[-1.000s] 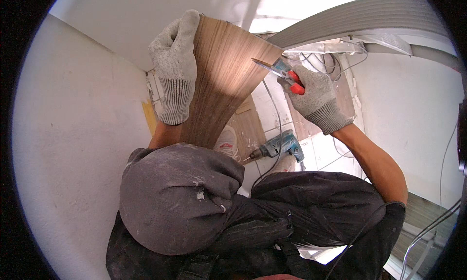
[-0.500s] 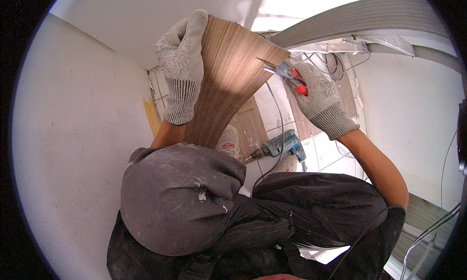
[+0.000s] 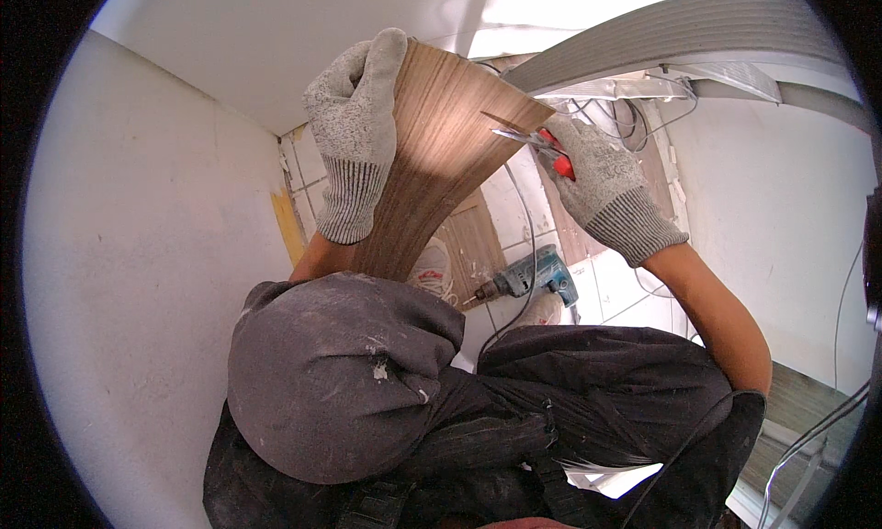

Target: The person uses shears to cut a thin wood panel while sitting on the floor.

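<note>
Glove (image 3: 634, 224) encloses right hand (image 3: 599, 166) holding snips (image 3: 562, 164).

We find the wood-grain plank (image 3: 446, 134) filling the straight path between our left hand (image 3: 356, 111) and our right hand (image 3: 602, 170), with the red-handled shears (image 3: 563, 167) at its right edge. Room opens between plank and right forearm down to the tiled floor (image 3: 608, 283), though a dark cable (image 3: 532, 230) and the electric drill (image 3: 537, 274) obstruct it. A grey ribbed beam (image 3: 680, 34) bars the upper right; a white wall (image 3: 138, 253) closes the left.
</note>
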A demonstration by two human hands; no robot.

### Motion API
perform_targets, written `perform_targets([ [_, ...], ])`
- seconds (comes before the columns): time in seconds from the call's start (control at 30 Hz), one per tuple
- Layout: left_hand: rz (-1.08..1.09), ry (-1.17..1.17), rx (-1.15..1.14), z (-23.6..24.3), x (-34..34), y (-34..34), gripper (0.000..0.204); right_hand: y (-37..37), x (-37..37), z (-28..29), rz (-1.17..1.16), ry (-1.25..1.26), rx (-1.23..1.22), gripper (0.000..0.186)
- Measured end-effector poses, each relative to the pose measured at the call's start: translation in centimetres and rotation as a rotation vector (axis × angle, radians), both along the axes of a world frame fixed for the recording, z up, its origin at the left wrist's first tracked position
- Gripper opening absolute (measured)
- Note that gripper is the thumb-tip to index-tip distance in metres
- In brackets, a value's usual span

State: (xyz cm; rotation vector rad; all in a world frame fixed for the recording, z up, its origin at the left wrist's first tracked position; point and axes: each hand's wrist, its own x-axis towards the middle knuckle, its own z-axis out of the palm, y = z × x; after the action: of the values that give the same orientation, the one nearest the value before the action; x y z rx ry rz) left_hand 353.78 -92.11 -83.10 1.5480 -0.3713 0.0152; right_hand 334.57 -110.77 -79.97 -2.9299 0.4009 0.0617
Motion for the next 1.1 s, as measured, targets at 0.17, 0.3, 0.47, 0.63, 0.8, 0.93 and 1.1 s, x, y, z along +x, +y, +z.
perform_targets([
  [0.17,-0.016,0.013,0.003,0.6,-0.3,0.2,0.047,-0.1,0.3,0.4,-0.023,0.05,0.054,0.036],
  [0.3,-0.009,0.027,-0.12,0.1,0.0,-0.1,0.036,0.7,1.0,1.8,-0.086,0.203,0.093,0.053],
  [0.47,-0.004,0.055,-0.047,0.3,0.8,0.5,0.034,1.0,0.8,1.8,-0.03,0.119,0.038,0.061],
  [0.63,0.006,0.056,-0.102,0.6,1.1,0.8,0.032,0.4,0.4,0.9,0.054,-0.115,0.098,0.054],
  [0.8,0.017,0.049,-0.153,0.3,0.9,0.6,0.035,0.9,0.6,0.3,0.035,-0.166,0.044,0.049],
  [0.93,0.048,0.002,-0.11,-0.3,0.9,0.5,0.036,1.8,0.6,-0.4,-0.035,-0.173,0.0,0.044],
  [1.1,0.077,-0.006,-0.069,-0.2,0.7,0.5,0.035,0.8,0.4,-1.2,0.032,-0.244,0.036,0.048],
])
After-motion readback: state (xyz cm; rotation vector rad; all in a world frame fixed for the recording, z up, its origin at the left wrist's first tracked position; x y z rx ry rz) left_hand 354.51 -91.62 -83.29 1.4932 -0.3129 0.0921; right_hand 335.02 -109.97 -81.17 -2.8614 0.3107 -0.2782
